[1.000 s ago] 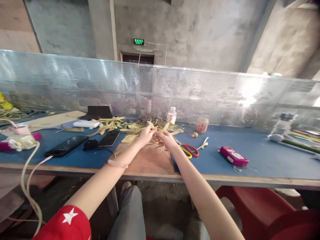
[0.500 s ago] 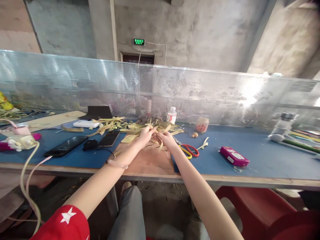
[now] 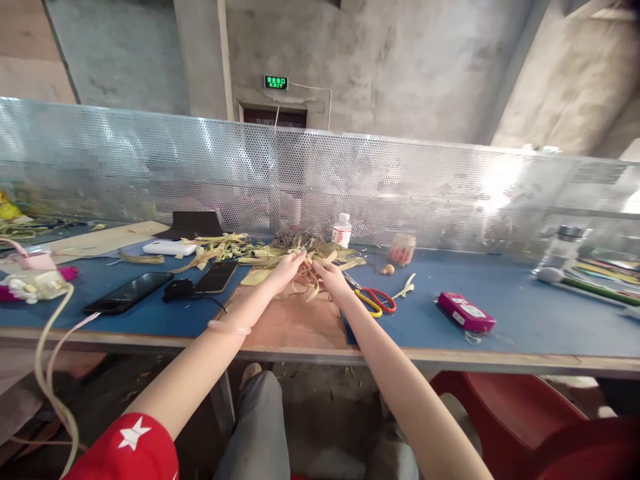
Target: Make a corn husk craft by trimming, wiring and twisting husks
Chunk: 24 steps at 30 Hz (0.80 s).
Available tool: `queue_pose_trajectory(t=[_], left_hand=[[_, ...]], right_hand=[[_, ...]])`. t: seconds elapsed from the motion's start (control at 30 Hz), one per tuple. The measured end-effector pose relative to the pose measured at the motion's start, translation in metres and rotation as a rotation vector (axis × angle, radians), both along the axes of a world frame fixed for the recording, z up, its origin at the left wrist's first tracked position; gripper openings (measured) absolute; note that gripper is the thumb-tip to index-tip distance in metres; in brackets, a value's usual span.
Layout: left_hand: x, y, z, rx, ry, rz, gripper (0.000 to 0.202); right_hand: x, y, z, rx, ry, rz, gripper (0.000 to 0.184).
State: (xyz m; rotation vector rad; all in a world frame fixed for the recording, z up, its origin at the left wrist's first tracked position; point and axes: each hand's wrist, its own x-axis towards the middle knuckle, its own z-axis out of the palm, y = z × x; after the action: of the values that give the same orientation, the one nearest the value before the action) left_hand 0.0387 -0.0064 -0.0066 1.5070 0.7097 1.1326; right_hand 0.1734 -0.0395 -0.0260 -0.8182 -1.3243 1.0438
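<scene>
Pale dried strips (image 3: 314,289) sit at the fingertips of left hand (image 3: 287,272) and right hand (image 3: 330,277), can't tell if either grips, above a brown board (image 3: 300,325) on the blue counter (image 3: 425,293), scissors (image 3: 374,291) just right of right hand, white-capped bottle (image 3: 341,232) behind.

Glare whitens the panel (image 3: 360,187) at right; floor (image 3: 323,400) dim; edges stretched.

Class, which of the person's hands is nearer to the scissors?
Right. The right hand is beside the scissors, on their left; the left hand is farther left.
</scene>
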Motion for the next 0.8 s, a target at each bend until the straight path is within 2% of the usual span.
queue_pose_trajectory(t=[0.23,0.47,0.8], left_hand=[[-0.009,0.001,0.002,0.094,0.145,-0.045,0.036],[-0.012,0.005,0.002,0.258,0.306,0.076,0.035],[-0.008,0.0,0.004,0.228,0.245,0.079,0.024]], right_hand=[[0.002,0.003,0.001,0.072,0.018,-0.055,0.037],[0.002,0.003,0.002,0.088,0.042,-0.08,0.038],[0.004,0.001,0.006,0.044,0.12,-0.091,0.04]])
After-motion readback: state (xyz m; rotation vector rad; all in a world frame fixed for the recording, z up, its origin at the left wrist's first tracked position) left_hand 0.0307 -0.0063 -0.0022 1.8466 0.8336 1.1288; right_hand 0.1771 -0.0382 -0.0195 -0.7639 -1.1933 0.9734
